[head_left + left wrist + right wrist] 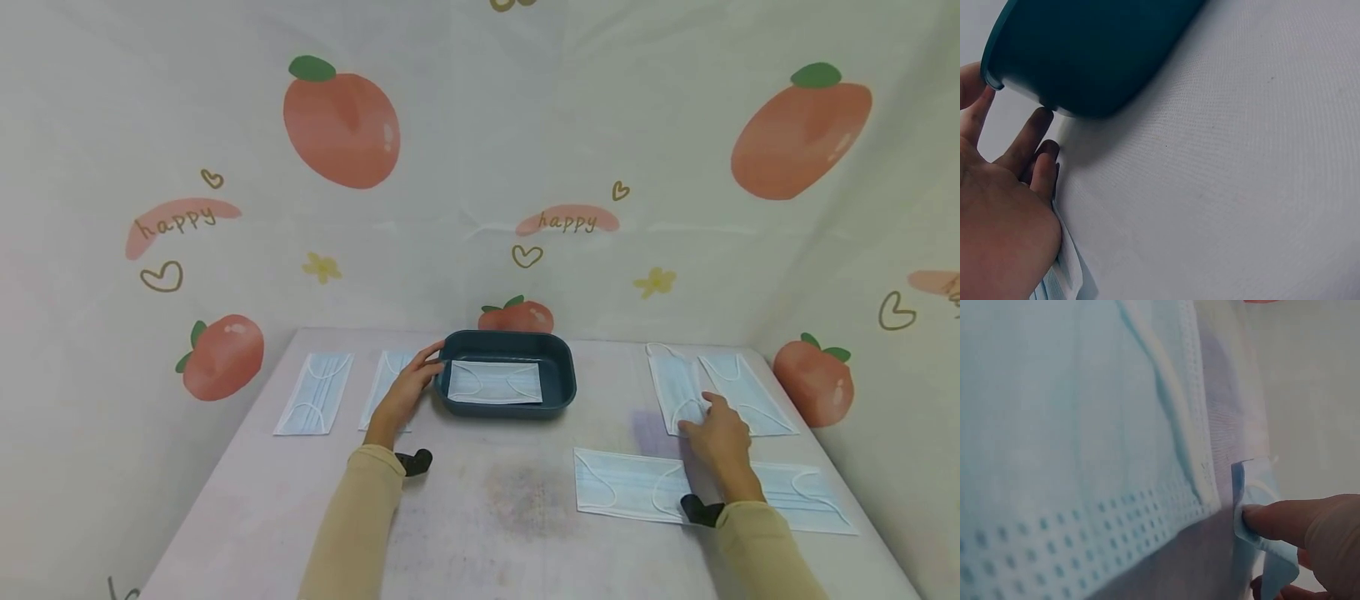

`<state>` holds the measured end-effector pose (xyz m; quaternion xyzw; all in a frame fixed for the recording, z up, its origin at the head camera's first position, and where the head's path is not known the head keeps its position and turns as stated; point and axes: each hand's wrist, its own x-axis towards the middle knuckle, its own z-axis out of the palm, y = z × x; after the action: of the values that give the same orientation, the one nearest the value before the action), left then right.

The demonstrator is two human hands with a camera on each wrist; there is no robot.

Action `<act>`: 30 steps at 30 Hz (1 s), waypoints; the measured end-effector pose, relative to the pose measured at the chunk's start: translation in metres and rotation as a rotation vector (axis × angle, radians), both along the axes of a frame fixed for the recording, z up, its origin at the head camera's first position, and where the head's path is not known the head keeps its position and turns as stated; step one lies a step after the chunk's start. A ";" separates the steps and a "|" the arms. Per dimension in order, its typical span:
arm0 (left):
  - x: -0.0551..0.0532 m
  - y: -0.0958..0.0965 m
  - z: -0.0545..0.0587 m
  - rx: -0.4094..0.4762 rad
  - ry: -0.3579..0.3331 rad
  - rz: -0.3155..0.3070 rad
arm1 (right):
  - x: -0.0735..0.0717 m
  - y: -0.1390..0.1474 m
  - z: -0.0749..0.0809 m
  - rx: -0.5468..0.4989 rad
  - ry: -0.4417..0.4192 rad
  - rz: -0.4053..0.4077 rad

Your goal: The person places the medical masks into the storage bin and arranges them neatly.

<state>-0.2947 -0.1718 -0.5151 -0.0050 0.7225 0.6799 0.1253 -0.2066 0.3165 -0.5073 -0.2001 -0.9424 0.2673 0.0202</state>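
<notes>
Pale-blue mask [672, 377] getting pinched at near end by right hand [722, 440], thumb on top, close to table's [465, 517] far right corner. Left hand [406, 390] resting loose, fingers just touching left end of teal tray [558, 375]. Tray sitting around middle of far edge, one flat mask [495, 377] lying inside. Neighbour mask [738, 385] sitting by far right corner, two nearer masks [630, 483] reaching toward right edge, last pair [318, 387] chilling near far left corner.

The masks [1054, 431] look like matt, papery non-woven cloth, pleated, with dotted embossing along the edge; their ear loops [1171, 400] resemble soft elastic cord. The tray [557, 375] appears smooth plastic with a faint sheen. The desk [1241, 187] shows matt, finely ribbed cloth, the backdrop [457, 125] lightly creased fabric, the sleeves [356, 525] matt cloth.
</notes>
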 end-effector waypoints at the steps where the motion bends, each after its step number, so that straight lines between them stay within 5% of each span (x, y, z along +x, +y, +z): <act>1: 0.000 -0.001 0.000 -0.001 0.001 0.004 | 0.000 0.000 0.000 -0.007 0.006 0.004; 20: 0.000 -0.003 0.002 -0.010 0.022 0.008 | 0.001 -0.003 0.003 -0.064 -0.010 0.141; 30: -0.001 0.000 0.000 0.016 -0.001 0.002 | 0.006 -0.011 0.006 -0.127 0.045 0.079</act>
<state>-0.2956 -0.1714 -0.5151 -0.0052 0.7168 0.6859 0.1251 -0.2008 0.3056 -0.5011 -0.1574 -0.9300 0.3318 0.0179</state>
